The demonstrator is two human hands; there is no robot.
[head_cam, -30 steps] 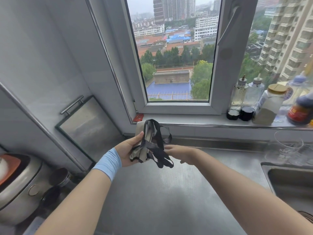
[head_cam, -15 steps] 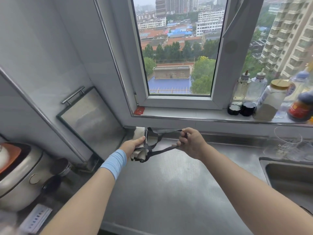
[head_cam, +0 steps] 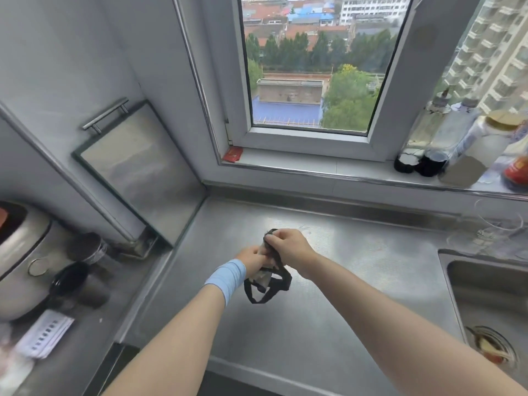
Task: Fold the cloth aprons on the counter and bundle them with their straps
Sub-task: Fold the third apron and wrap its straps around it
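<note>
We hold a rolled cloth apron (head_cam: 262,277) above the steel counter (head_cam: 357,287), well to the left of the sink (head_cam: 483,262), our hands close together. Our left hand (head_cam: 251,260) has its fingers curled round the pale roll. Our right hand (head_cam: 288,248), on the side nearer the sink, has its fingers bent tight and pinches the black strap (head_cam: 288,282) at the roll's upper end. A slack loop of that strap hangs beneath the roll, clear of the counter as far as we can tell. The bundling looks part done, and the risks lie in that loose loop. If the right hand's pinch slips, we judge that any turns round the roll could spring loose and the folds open out. A wrap pulled too hard could squeeze the soft cloth out of the left hand's hold. The hanging loop could also twist and knot on itself. A dropped bundle would likely land left of the sink, on the counter, and unroll there.
</note>
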